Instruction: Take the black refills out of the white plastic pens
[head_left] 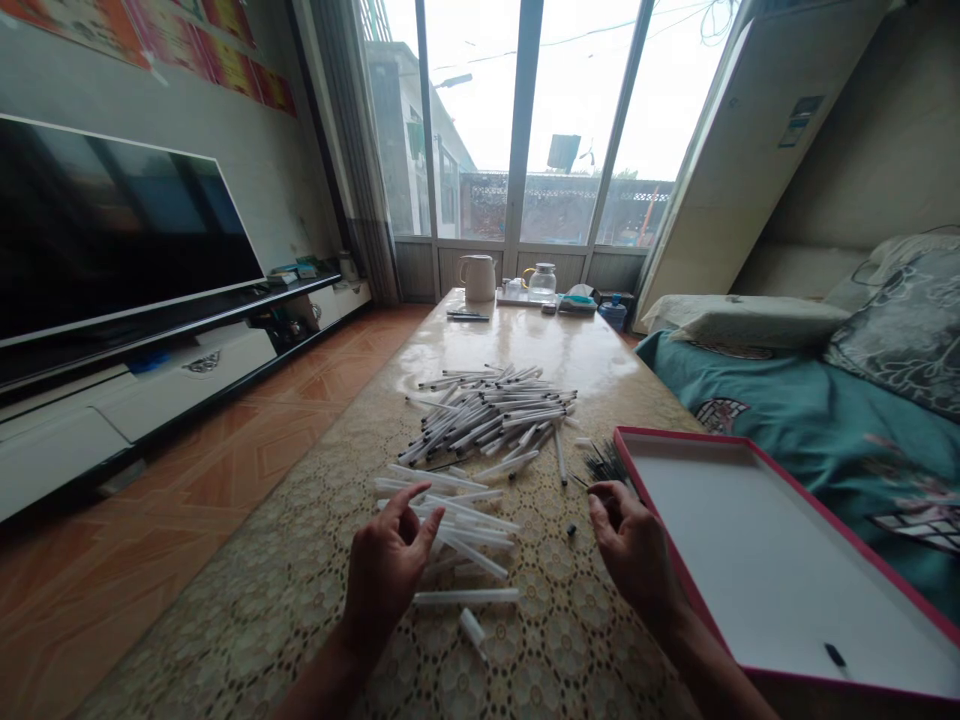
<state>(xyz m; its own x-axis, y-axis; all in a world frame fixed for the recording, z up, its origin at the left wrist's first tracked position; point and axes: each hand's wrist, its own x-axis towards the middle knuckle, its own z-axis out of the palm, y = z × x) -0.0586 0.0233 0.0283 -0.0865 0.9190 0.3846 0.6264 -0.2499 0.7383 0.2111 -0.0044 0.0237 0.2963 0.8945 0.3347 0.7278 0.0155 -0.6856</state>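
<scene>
While both hands hover over the table (315,560), the left hand (386,570) is spread open and empty above loose white pen barrels (457,520), and the right hand (626,545) pinches something thin and dark, hard to make out. Judging by the big heap of pens (487,410) and the nearly bare red-rimmed tray (757,560), little seems done.

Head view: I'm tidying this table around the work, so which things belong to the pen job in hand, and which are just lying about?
In hand:
left hand, open over the near white pen barrels
right hand, pinching something small and dark
far pen pile
dark refills
red-rimmed tray

Lying about:
white jug
glass teapot
television
pillow
</scene>
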